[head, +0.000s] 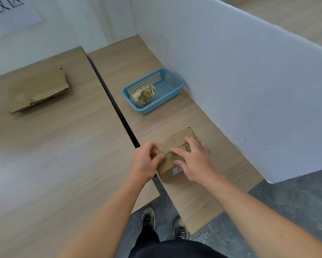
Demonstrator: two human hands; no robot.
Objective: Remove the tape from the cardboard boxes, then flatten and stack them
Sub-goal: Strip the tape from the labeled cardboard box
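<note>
Cardboard box [175,144]: stands closed near the front of the right-hand table [193,198], close to that table's left edge. A small pale label shows on its near side.
Tape on the box [162,146]: a glossy strip lies over the top face and runs toward the left hand.
Left hand [147,161]: its fingers and thumb are curled in at the box's left top edge and grip there. The spot is blurred, so it may be the end of the tape it pinches, or only the cardboard rim.
Right hand [195,161]: lies spread and flat on top of the box, fingers straight and pointing away from the person, pressing down and grasping nothing.
Blue basket [152,108]: sits farther back on the same table, just beside the white partition [249,81] and well apart from the box.
Crumpled tape [143,95]: a yellowish wad lies inside the basket, at its near-left end.
Flattened cardboard [39,88]: a flat stack lies on the left-hand table [54,146], toward its far side and well away from both hands.
Gap: a dark slit runs between the two wood-grain tables, passing just left of the box.
Floor: grey stone-look tile [286,202] shows below, with the person's two laced shoes [149,218] between the table fronts.
</note>
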